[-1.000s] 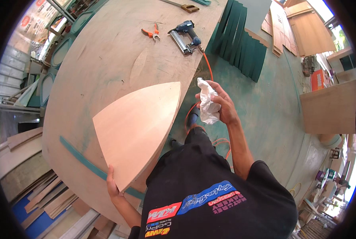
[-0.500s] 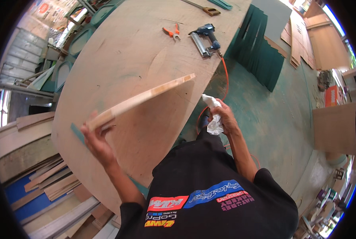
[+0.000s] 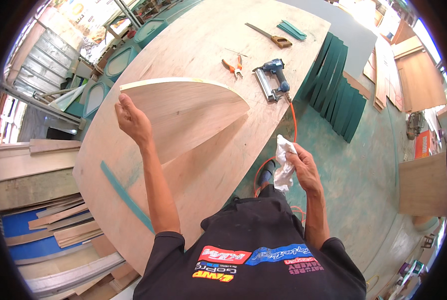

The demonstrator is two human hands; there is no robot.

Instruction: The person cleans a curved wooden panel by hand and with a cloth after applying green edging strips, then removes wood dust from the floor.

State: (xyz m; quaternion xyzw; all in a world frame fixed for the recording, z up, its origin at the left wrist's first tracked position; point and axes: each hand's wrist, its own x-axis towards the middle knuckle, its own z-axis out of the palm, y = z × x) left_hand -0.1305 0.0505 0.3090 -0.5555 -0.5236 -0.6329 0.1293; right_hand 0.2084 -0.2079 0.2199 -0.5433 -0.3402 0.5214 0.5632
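A curved plywood panel (image 3: 193, 112) is tilted up on the wooden worktable (image 3: 101, 142), its pale curved edge uppermost. My left hand (image 3: 133, 122) grips its left end, the fingers partly hidden behind the board. Beyond the table's right edge, over the floor, my right hand (image 3: 306, 170) pinches a crumpled white cloth (image 3: 284, 162). To the panel's far right lie orange-handled pliers (image 3: 233, 66) and a blue nail gun (image 3: 273, 80). Left of my left forearm, a teal strip (image 3: 126, 195) rests on the tabletop.
A handsaw (image 3: 271, 36) and several small teal strips (image 3: 291, 30) lie at the table's far end. An orange air hose (image 3: 294, 120) drops from the nail gun to the floor. Dark green slats (image 3: 333, 82) stand in a row at right; stacked wooden boards (image 3: 68, 225) lie at left.
The panel has been tipped over so its broad face now shows, and my left hand has moved up and away from me with it. My right hand still has the cloth.
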